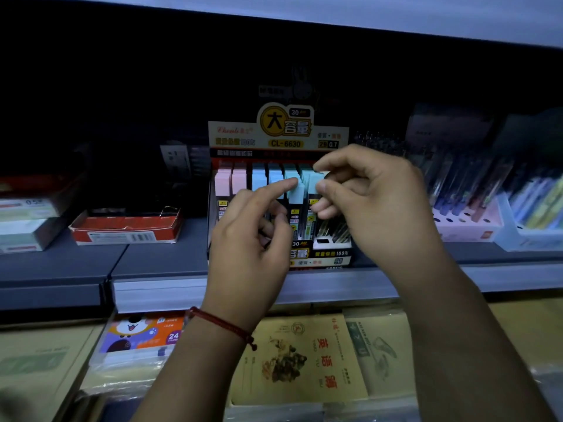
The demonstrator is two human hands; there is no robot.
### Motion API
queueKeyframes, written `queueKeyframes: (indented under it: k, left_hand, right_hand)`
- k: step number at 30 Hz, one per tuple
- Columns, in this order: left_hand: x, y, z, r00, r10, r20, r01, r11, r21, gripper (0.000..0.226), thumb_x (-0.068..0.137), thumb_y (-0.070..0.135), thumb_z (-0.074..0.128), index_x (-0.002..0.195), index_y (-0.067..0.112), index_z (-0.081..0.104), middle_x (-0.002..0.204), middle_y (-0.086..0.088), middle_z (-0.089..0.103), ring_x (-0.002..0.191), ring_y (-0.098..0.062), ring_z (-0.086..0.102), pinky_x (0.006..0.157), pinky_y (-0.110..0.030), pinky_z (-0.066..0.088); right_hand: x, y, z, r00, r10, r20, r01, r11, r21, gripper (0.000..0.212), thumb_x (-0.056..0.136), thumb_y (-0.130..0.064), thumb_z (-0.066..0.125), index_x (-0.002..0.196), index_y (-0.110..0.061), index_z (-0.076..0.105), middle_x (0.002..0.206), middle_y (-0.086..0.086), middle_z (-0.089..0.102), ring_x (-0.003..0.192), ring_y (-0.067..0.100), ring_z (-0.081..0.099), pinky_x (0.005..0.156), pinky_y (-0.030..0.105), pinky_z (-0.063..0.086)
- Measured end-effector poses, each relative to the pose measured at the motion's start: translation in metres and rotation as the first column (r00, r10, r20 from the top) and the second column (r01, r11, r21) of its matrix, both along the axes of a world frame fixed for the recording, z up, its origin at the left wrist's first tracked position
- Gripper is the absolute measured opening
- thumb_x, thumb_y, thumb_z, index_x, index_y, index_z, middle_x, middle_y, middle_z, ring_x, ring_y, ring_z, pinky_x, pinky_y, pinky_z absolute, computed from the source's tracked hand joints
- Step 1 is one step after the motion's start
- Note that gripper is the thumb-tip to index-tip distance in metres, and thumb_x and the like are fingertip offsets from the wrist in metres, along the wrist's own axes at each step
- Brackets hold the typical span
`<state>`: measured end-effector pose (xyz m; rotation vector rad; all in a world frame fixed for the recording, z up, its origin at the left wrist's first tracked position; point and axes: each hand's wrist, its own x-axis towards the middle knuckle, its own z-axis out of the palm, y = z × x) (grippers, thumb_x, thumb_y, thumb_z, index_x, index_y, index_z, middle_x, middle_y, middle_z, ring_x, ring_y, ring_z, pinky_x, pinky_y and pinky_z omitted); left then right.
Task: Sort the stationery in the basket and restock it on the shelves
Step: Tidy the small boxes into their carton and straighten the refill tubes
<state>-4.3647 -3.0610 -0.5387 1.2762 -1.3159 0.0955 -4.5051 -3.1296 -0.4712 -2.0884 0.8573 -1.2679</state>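
Reaching into the head view, both hands are seen at a cardboard display box that stands at the front edge of the shelf, about midway along it. The box holds a row of slim lead cases standing upright: pink ones toward its left side, pale blue ones toward its right.

One pale case is pinched at its top end by the right hand between thumb and fingertips, over the right end of the row. Only that end shows, so it cannot be told whether the case is seated in its slot. The remaining fingers of this hand are curled loosely below the pinch.

The left hand is held with its index finger stretched out, the tip touching the top of a blue case just beside the pinched one. Its other fingers are bent toward the palm, and nothing is plainly held in them.

The case is judged to be light, stiff and smooth-sided — easily lifted, yet liable to slip or tip its neighbours. A hold at the top end, across the two broad faces, appears best suited, since the lower part is hemmed in by the box and the adjoining cases. The thin leads inside are likely brittle, so a gentle seating is called for.

The basket is not in view. A red carton lies toward the shelf's left end and a pen rack toward its right; exercise books are laid on the shelf below.
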Motion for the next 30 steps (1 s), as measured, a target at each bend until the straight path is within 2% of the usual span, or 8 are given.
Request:
queueKeyframes:
  k: [3, 9, 14, 19, 22, 25, 27, 30]
  left_hand:
    - [0.0, -0.001, 0.0, 1.0, -0.001, -0.003, 0.001, 1.0, 0.001, 0.045, 0.095, 0.001, 0.06, 0.131, 0.026, 0.064, 0.096, 0.004, 0.059, 0.073, -0.02, 0.058, 0.064, -0.024, 0.05]
    - [-0.001, -0.001, 0.0, 1.0, 0.01, -0.002, -0.01, 1.0, -0.003, 0.046, 0.094, 0.0, 0.06, 0.131, 0.026, 0.064, 0.095, 0.004, 0.059, 0.073, -0.019, 0.058, 0.065, -0.022, 0.049]
    - [-0.002, -0.001, 0.0, 1.0, 0.016, -0.007, -0.016, 1.0, -0.01, 0.045, 0.093, 0.001, 0.06, 0.13, 0.026, 0.064, 0.093, 0.004, 0.058, 0.072, -0.019, 0.058, 0.064, -0.025, 0.05]
    - [-0.005, 0.0, 0.002, 1.0, 0.025, 0.005, -0.025, 1.0, -0.008, 0.043, 0.093, 0.003, 0.061, 0.13, 0.024, 0.064, 0.094, 0.004, 0.058, 0.072, -0.018, 0.057, 0.064, -0.024, 0.049]
    - [-0.007, 0.0, 0.004, 1.0, 0.031, 0.004, -0.031, 1.0, 0.002, 0.041, 0.093, 0.004, 0.061, 0.13, 0.023, 0.063, 0.094, 0.004, 0.058, 0.072, -0.017, 0.057, 0.064, -0.022, 0.049]
    - [-0.01, 0.0, 0.008, 0.999, 0.048, 0.006, -0.048, 0.999, -0.006, 0.038, 0.093, 0.005, 0.062, 0.128, 0.019, 0.064, 0.096, 0.003, 0.057, 0.074, -0.014, 0.057, 0.066, -0.018, 0.048]
    - [-0.014, 0.0, 0.011, 0.998, 0.066, 0.005, -0.066, 0.998, -0.014, 0.035, 0.093, 0.005, 0.062, 0.126, 0.016, 0.065, 0.098, 0.002, 0.055, 0.074, -0.014, 0.057, 0.068, -0.014, 0.047]
    - [-0.022, -0.001, 0.015, 0.995, 0.096, 0.015, -0.096, 0.995, -0.01, 0.032, 0.093, 0.007, 0.064, 0.125, 0.013, 0.066, 0.106, 0.002, 0.051, 0.073, -0.013, 0.057, 0.07, -0.015, 0.049]
  right_hand:
    - [-0.001, -0.002, -0.002, 1.0, 0.001, -0.016, -0.001, 1.0, -0.005, 0.014, 0.093, -0.006, 0.07, 0.101, -0.016, 0.074, 0.068, 0.0, 0.073, 0.062, 0.009, 0.073, 0.071, 0.034, 0.063]
    - [-0.003, -0.002, -0.005, 1.0, 0.004, -0.003, -0.004, 1.0, -0.023, 0.01, 0.093, -0.003, 0.069, 0.093, -0.013, 0.073, 0.067, 0.0, 0.072, 0.061, 0.009, 0.071, 0.067, 0.026, 0.06]
    - [-0.004, -0.001, -0.011, 0.999, 0.036, -0.034, -0.035, 0.999, 0.024, 0.011, 0.094, -0.004, 0.068, 0.09, -0.014, 0.071, 0.067, 0.003, 0.07, 0.059, 0.016, 0.069, 0.063, 0.031, 0.06]
    - [-0.003, 0.003, -0.011, 0.997, 0.009, -0.071, -0.013, 0.999, -0.044, 0.009, 0.094, -0.005, 0.067, 0.093, -0.012, 0.071, 0.07, 0.002, 0.068, 0.056, 0.009, 0.067, 0.056, 0.024, 0.056]
    - [-0.006, 0.004, -0.007, 0.992, -0.001, -0.128, -0.01, 0.996, -0.092, 0.015, 0.094, -0.002, 0.067, 0.101, -0.013, 0.074, 0.074, 0.001, 0.068, 0.055, 0.008, 0.067, 0.056, 0.022, 0.056]
    - [-0.015, 0.005, -0.002, 1.0, -0.018, -0.021, 0.016, 0.997, -0.081, 0.021, 0.094, -0.001, 0.066, 0.107, -0.015, 0.075, 0.073, 0.001, 0.069, 0.05, 0.01, 0.066, 0.05, 0.021, 0.054]
    - [-0.023, 0.003, 0.0, 0.996, -0.08, 0.035, 0.083, 0.992, -0.09, 0.019, 0.094, -0.003, 0.066, 0.104, -0.017, 0.074, 0.073, 0.0, 0.069, 0.049, 0.013, 0.065, 0.049, 0.023, 0.052]
    - [-0.036, -0.005, 0.0, 0.974, -0.218, 0.061, 0.226, 0.959, -0.174, 0.012, 0.091, -0.009, 0.07, 0.093, -0.02, 0.075, 0.073, -0.001, 0.067, 0.057, 0.016, 0.064, 0.062, 0.029, 0.054]
